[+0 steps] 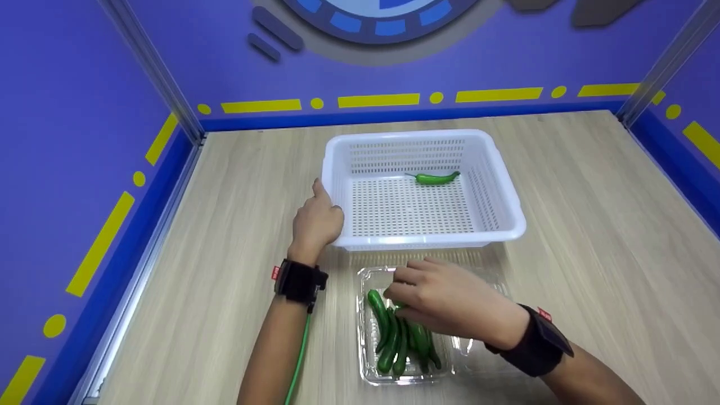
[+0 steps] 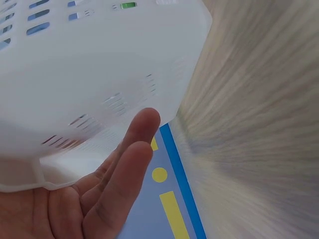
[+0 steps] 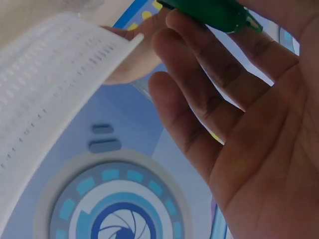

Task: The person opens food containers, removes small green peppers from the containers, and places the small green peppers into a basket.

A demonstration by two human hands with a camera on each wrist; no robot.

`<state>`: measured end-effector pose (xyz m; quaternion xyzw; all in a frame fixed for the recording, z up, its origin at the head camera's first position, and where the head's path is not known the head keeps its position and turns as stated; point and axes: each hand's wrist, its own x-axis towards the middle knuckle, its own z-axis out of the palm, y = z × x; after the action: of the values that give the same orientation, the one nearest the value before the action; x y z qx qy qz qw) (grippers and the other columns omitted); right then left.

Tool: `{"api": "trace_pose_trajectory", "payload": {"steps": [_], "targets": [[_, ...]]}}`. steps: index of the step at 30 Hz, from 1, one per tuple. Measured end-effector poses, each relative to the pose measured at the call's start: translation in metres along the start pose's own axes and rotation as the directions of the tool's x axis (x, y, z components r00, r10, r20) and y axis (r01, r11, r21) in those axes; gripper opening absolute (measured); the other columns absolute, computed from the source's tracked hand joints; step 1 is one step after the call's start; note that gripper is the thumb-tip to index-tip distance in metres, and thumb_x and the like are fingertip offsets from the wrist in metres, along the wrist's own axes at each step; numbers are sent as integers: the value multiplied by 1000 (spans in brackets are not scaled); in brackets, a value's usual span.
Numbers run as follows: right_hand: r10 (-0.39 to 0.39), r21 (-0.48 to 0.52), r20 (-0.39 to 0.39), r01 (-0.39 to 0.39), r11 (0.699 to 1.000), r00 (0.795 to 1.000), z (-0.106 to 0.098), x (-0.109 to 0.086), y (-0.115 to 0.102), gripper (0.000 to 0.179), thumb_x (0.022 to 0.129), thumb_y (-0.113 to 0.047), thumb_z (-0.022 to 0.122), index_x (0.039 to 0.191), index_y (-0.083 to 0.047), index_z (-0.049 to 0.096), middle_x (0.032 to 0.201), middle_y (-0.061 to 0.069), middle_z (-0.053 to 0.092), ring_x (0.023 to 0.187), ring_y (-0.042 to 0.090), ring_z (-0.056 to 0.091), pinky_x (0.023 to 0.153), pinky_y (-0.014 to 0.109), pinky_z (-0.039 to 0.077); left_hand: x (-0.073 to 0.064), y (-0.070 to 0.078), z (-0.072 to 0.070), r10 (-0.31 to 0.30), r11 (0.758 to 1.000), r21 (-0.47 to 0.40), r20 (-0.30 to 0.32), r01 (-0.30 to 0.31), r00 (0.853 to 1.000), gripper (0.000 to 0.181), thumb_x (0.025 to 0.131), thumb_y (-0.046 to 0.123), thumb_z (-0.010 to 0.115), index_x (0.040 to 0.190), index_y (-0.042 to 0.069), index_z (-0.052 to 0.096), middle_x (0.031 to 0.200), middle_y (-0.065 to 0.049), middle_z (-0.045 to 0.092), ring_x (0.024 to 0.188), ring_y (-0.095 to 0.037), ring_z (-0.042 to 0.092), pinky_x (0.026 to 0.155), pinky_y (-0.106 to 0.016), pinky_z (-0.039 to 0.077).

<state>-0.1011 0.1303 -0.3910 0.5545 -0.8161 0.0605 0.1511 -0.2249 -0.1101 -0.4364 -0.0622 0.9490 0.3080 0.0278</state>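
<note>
At its left side, my left hand holds the rim of a white plastic basket. The left wrist view shows fingers along the basket's outer wall. One green chili pepper lies inside, toward the back right. Nearer me, a clear plastic box contains several green chili peppers. Over this box, my right hand pinches a green chili pepper, seen at the fingertips in the right wrist view. The hand hides part of the peppers below.
A clear lid extends to the right of the box, partly under my right forearm. Purple-blue panels enclose the wooden table at the back and sides. A green cable runs along my left forearm.
</note>
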Motion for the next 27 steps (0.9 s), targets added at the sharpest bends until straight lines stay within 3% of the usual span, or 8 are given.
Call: {"api": "trace_pose_trajectory", "payload": {"steps": [6, 16, 21, 27], "targets": [[50, 62, -114, -43, 997, 992, -13, -5, 12, 16, 84, -17, 78, 98, -17, 70, 91, -7, 66, 84, 13, 61, 78, 29, 52, 1, 0, 2, -7, 1000, -5, -11, 7, 1000, 78, 92, 15, 40, 161, -4, 9, 107, -22, 69, 82, -31, 66, 73, -47, 52], [113, 139, -330, -70, 988, 937, -25, -8, 30, 22, 79, 1, 78, 99, -9, 72, 101, 0, 70, 89, 16, 64, 79, 28, 52, 2, -1, 2, -12, 999, -32, -18, 12, 1000, 79, 92, 15, 41, 162, -2, 9, 106, -20, 69, 85, -32, 66, 77, -47, 52], [130, 129, -390, -86, 988, 911, -27, -8, 37, 21, 79, 0, 79, 96, -9, 72, 101, 0, 73, 88, 18, 61, 78, 27, 49, 2, -1, 1, -14, 999, -32, -15, 14, 1000, 79, 92, 16, 42, 162, -2, 9, 114, -24, 68, 90, -33, 66, 82, -49, 52], [162, 128, -426, -118, 985, 890, -27, -11, 45, 24, 78, 1, 81, 97, -9, 73, 102, 0, 76, 88, 20, 60, 78, 27, 46, 2, -2, 2, 0, 1000, -25, -17, -1, 1000, 78, 93, 17, 41, 161, -4, 9, 116, -25, 68, 88, -33, 67, 79, -49, 53]]}}
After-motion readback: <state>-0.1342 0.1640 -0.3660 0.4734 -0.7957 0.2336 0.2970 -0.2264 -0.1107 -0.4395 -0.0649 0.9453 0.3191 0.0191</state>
